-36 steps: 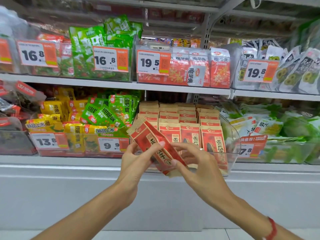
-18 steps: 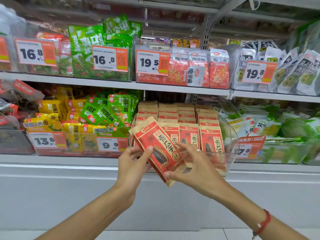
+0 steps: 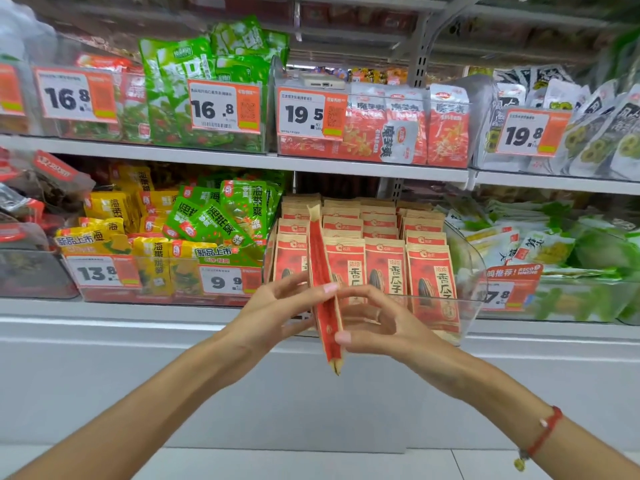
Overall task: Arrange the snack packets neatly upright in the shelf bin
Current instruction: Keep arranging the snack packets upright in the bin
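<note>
Packet stack [image 3: 325, 306] held edge-on in front of clear bin [image 3: 474, 306], both hands on it.
Left hand [image 3: 277, 317] pinches stack's left face, right hand [image 3: 377, 323] curls fingers on its right face; upright red packets [image 3: 384, 268] fill the bin behind, red bracelet [image 3: 543, 431] on right wrist.

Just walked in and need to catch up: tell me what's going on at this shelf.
A person is restocking sunflower-seed snack packets. Both hands, left hand and right hand, hold a small stack of red packets edge-on, roughly upright, in front of the clear shelf bin on the lower shelf. The bin already holds rows of the same packets standing upright; the held stack is not in yet.
</note>
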Tool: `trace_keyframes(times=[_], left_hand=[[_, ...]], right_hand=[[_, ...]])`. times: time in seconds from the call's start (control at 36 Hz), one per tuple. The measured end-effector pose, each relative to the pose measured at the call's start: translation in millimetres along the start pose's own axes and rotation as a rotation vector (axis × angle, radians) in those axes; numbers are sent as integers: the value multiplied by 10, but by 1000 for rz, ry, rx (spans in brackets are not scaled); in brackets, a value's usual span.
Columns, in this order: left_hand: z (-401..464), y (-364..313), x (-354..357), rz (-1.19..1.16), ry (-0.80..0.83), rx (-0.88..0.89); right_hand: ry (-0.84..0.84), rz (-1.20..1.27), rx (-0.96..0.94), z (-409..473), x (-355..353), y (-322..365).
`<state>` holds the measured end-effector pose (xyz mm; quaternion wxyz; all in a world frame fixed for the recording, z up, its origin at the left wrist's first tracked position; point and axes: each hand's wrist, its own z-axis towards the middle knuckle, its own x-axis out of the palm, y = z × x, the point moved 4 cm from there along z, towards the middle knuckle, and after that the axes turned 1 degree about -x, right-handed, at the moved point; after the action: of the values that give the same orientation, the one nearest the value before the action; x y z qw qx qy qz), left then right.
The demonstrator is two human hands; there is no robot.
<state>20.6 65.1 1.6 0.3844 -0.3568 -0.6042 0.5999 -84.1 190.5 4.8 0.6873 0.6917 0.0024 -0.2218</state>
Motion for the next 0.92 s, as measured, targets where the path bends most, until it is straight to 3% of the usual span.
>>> trace_keyframes(times=[0.08, 0.17, 0.28, 0.39, 0.53, 0.64, 0.75, 0.92], left_hand=[[11, 18, -57, 156, -66, -6], [-25, 46, 16, 338, 0, -11], [-37, 80, 125, 284, 53, -8], [-22, 125, 162, 232, 25, -4], [8, 75, 65, 11, -319, 23], [-47, -36, 36, 85, -496, 146], [-108, -111, 123, 84, -485, 192], [-125, -72, 53, 17, -482, 154]], right_hand=[[-80, -11, -53, -28, -36, 103], [-275, 66, -150, -21, -133, 188], [-411, 157, -198, -18, -229, 185], [-417, 177, -178, 17, -236, 127], [-228, 41, -176, 35, -76, 107], [-234, -67, -181, 34, 36, 108], [-365, -1, -214, 43, -118, 167], [-329, 166, -54, 83, -310, -41]])
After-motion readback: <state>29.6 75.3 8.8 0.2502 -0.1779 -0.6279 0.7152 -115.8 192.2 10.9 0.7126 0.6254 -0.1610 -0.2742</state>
